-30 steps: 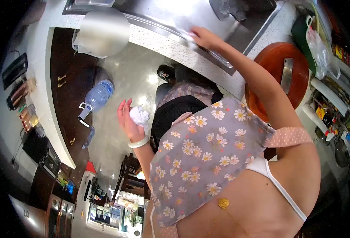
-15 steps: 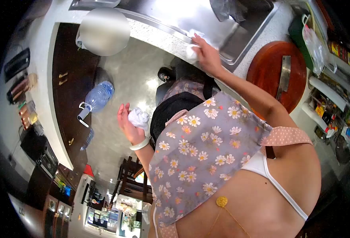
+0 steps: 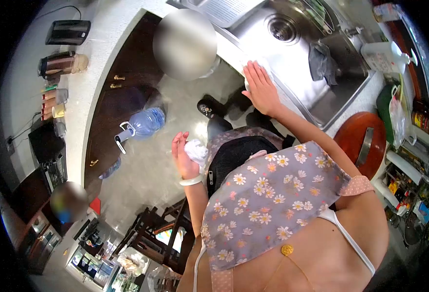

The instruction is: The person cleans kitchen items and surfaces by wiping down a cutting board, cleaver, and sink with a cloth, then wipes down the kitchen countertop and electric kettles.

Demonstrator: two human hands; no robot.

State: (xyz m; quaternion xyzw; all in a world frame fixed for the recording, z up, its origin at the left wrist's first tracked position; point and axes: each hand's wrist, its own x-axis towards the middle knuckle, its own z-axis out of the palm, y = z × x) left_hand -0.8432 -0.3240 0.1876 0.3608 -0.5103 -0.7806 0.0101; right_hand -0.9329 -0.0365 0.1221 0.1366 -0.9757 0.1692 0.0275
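Observation:
My right hand (image 3: 262,87) lies flat with its fingers outstretched on the counter's front edge beside the sink, pressing down a white tissue (image 3: 268,69) that is mostly hidden beneath it. A crumpled white tissue (image 3: 196,151) is held at the thumb side of my left hand (image 3: 183,158), which is raised over the floor with its fingers partly extended and a white bangle (image 3: 191,180) at the wrist. The steel sink (image 3: 253,30) lies just beyond my right hand. Inside it rests a dark grey plastic bag (image 3: 323,62).
A round wooden cutting board (image 3: 349,146) carries a cleaver (image 3: 365,147) right of the sink. A white jug (image 3: 383,57) stands behind it. On the floor at left lies a large blue water bottle (image 3: 147,123). Wooden chairs (image 3: 148,233) stand behind at lower left.
My right hand has gone from gripping the bunched tissue over the edge to lying flat on it. The view has shifted, showing more of the sink. My left hand still holds its tissue.

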